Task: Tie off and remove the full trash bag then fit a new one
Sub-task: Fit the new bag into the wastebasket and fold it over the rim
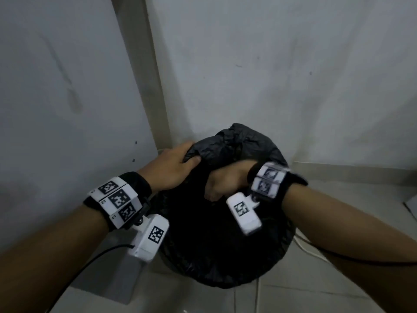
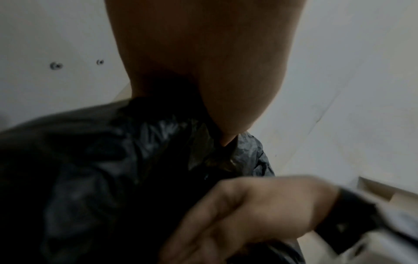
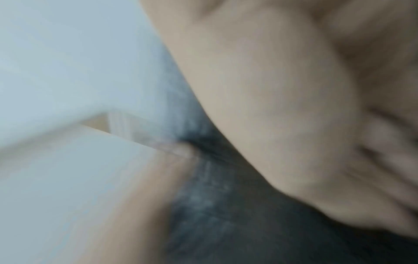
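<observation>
Right now both hands work the gathered top of the black trash bag [image 1: 225, 233], which sits low on the tiled floor [image 1: 316, 297] in the wall corner. The left hand [image 1: 168, 169] grips a bunched fold at the far-left side, fingers curled into the plastic, while the right hand [image 1: 225, 179] is clenched on the plastic just beside it, nearer the middle. The bag's neck lies between the two grips, so tying likely means crossing the folds there.
</observation>
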